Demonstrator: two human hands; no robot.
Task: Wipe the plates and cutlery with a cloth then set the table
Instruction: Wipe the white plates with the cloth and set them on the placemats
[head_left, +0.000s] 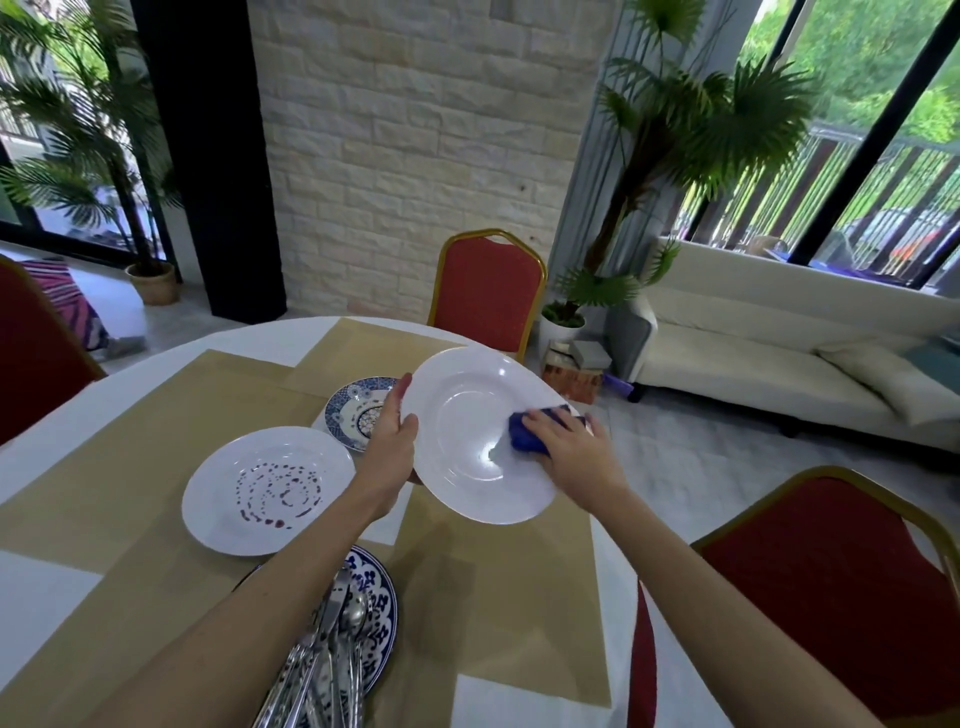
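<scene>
Head view: both forearms reach forward over the table. Left hand grips the left rim of a white plate, thumb on the rim's face, fingers behind it, plate tilted up off the table. Right hand presses a blue cloth onto the plate's right side, fingers curled over it. Stained white plate lies on the placemat left of it. Cutlery sits piled on a blue patterned plate near the body.

White plate in left hand, right hand on blue cloth.
</scene>
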